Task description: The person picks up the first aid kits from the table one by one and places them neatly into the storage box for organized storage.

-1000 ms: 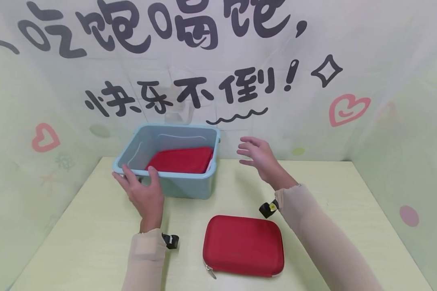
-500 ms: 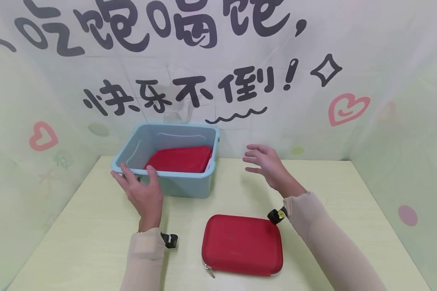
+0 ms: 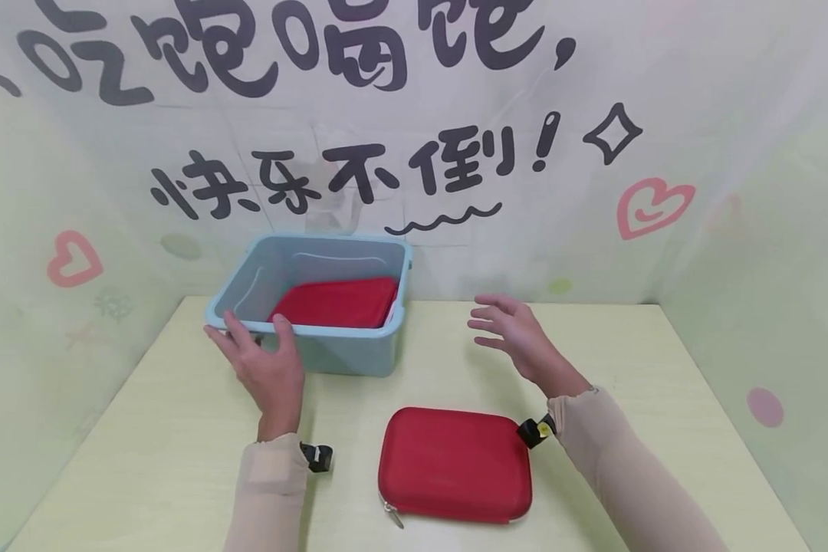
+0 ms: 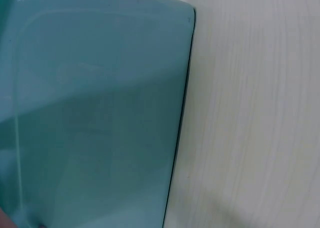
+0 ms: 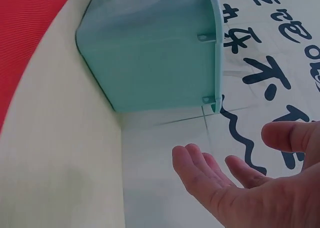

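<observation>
My left hand (image 3: 267, 376) touches the front rim of a light blue plastic bin (image 3: 345, 353) near its left corner, fingers spread and fairly straight, thumb at the rim. Inside the bin lies a red case (image 3: 338, 303). The bin's front wall (image 4: 100, 108) fills much of the left wrist view. To the right of the bin, my right hand (image 3: 517, 337) is held in the air with fingers parted and nothing in them. Nearer to me, a second red zip case (image 3: 455, 464) lies flat on the table, its zipper pull (image 3: 392, 515) at the front left corner.
The pale table (image 3: 152, 452) has a white printed backdrop (image 3: 566, 230) behind it and more sheeting on both sides. The bin stands close to the backdrop. A black wrist camera (image 3: 533, 432) overlaps the near case's right corner in the head view.
My right hand has drawn back toward me and to the right, away from the bin. The left hand stays at the rim; bin and cases keep their places while the head view shifts slightly.
</observation>
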Demonstrator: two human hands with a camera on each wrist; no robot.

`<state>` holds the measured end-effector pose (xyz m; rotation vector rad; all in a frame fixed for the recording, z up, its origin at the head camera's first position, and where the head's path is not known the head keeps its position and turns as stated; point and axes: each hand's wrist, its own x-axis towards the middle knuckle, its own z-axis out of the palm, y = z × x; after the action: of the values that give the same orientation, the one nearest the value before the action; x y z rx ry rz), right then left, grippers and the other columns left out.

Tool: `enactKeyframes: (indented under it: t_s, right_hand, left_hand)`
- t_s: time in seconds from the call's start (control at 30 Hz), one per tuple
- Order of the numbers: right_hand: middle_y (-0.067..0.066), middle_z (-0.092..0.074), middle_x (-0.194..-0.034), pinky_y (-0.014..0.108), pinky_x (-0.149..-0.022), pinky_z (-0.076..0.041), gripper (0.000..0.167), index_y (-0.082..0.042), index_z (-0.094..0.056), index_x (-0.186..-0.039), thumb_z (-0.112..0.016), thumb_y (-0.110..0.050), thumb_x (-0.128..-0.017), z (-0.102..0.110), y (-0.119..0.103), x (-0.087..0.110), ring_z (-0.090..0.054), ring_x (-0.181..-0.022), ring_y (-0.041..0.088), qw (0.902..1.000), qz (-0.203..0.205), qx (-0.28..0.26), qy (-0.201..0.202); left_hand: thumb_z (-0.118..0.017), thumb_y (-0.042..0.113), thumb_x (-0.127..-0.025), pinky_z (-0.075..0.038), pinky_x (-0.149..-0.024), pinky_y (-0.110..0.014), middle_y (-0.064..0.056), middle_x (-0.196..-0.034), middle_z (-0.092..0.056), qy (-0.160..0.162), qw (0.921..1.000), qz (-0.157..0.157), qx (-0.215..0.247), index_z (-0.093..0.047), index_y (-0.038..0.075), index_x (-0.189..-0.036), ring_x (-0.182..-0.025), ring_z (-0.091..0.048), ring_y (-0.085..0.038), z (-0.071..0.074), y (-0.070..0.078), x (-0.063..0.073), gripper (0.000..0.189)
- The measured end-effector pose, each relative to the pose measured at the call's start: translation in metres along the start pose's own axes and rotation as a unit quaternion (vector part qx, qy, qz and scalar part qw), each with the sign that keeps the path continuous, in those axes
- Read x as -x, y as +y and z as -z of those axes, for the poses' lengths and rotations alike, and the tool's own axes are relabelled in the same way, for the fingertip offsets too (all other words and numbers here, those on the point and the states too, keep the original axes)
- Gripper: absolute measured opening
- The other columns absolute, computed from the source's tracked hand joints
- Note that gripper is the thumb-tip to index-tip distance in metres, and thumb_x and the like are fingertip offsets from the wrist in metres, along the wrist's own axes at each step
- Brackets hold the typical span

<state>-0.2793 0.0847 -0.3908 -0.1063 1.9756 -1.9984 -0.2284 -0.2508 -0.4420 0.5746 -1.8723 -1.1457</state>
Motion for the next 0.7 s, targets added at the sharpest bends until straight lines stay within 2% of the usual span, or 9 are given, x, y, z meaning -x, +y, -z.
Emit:
enactKeyframes:
  t_s: [0.3, 0.7]
  right_hand:
    - [0.024, -0.046, -0.145, 0.046, -0.103, -0.047, 0.049, -0.001, -0.041, -0.147, -0.051, -0.018, -0.102, 0.008, 0.016, 0.015, -0.052, -0.130, 0.038, 0.9998, -0.005, 0.019, -0.010]
    - [0.030, -0.043, -0.146, 0.047, -0.104, -0.045, 0.050, 0.002, -0.042, -0.146, -0.053, -0.019, -0.102, 0.019, 0.038, 0.032, -0.052, -0.129, 0.039, 0.9991, -0.009, 0.029, -0.028]
  left_hand:
    - [-0.056, 0.049, -0.094, -0.039, -0.110, -0.044, -0.002, -0.166, -0.005, -0.004, 1.0000, 0.003, 0.006, -0.026, 0.016, -0.159, -0.144, -0.029, -0.019, 0.002, 0.002, -0.001, 0.079]
    - [-0.056, 0.050, -0.094, -0.039, -0.110, -0.043, 0.000, -0.167, -0.005, -0.004, 1.0000, 0.003, 0.005, -0.025, 0.017, -0.159, -0.145, -0.027, -0.018, 0.002, 0.002, 0.000, 0.079]
